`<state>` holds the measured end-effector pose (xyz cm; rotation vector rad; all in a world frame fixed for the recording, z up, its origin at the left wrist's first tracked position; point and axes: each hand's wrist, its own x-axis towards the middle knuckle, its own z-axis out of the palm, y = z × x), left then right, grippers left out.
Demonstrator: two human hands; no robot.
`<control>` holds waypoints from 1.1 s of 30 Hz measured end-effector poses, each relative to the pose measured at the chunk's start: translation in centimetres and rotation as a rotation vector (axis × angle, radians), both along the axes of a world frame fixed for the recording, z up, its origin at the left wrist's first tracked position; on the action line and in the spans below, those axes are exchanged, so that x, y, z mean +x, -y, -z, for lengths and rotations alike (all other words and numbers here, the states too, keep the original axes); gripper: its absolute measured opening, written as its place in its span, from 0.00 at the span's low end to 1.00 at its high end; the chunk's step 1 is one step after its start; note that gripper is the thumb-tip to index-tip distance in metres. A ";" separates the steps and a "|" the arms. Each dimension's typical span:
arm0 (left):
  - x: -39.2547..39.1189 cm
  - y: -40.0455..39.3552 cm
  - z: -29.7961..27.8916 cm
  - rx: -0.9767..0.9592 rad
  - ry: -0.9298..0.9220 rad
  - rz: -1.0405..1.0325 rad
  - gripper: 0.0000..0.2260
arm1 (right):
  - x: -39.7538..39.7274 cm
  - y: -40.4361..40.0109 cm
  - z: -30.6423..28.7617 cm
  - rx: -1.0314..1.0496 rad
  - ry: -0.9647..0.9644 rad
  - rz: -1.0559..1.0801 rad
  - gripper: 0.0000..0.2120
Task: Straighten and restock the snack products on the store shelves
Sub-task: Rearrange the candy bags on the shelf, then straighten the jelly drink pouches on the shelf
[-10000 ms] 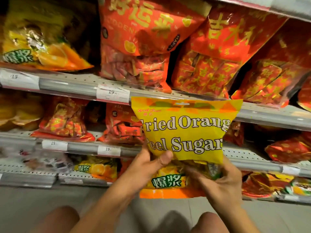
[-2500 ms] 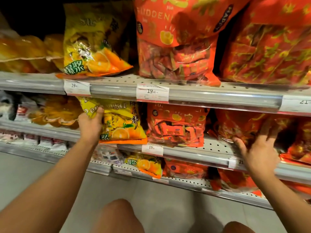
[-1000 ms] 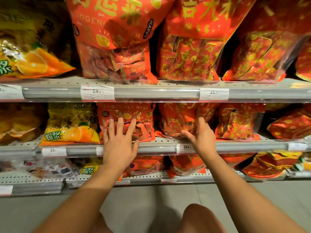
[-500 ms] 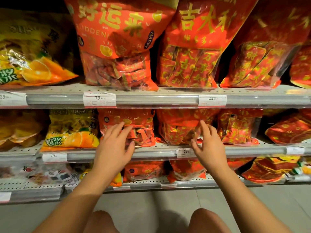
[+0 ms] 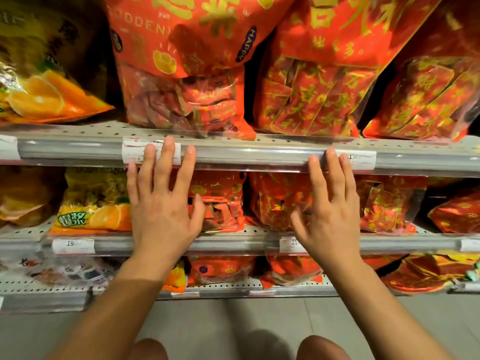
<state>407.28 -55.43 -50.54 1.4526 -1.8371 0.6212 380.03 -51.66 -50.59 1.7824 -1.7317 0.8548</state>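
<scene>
On the middle shelf at far left stands a yellow orange-slice snack bag (image 5: 93, 206) above a price tag reading 19 (image 5: 73, 246). Just beside it the left hand (image 5: 162, 211) is raised flat, fingers straight and spread, holding nothing, its fingertips over the upper shelf rail (image 5: 246, 154). A red candy bag (image 5: 220, 201) shows between the hands. The right hand (image 5: 331, 216) is likewise flat with straight fingers, empty, in front of a red-and-gold packet (image 5: 275, 201).
</scene>
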 end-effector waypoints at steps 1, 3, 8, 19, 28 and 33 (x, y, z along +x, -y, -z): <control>0.0 0.3 0.2 -0.020 -0.005 0.000 0.34 | 0.2 0.2 0.1 -0.015 0.012 -0.006 0.42; -0.1 0.8 0.8 -0.068 -0.030 -0.003 0.33 | 0.3 0.5 0.4 -0.051 0.040 -0.022 0.43; -0.9 2.2 2.0 -0.201 -0.081 -0.011 0.32 | 0.5 1.0 0.7 -0.062 0.053 -0.058 0.47; -0.6 -0.3 -0.4 0.072 -0.059 0.004 0.34 | 1.4 -1.7 -3.1 0.292 0.083 -0.040 0.46; 0.1 -6.2 -11.0 0.914 0.132 -0.035 0.49 | 1.3 -4.8 -12.3 0.915 0.151 -0.037 0.44; 1.6 -10.9 -18.9 1.174 -0.151 -0.024 0.33 | 1.6 -7.2 -20.3 1.331 0.265 -0.134 0.36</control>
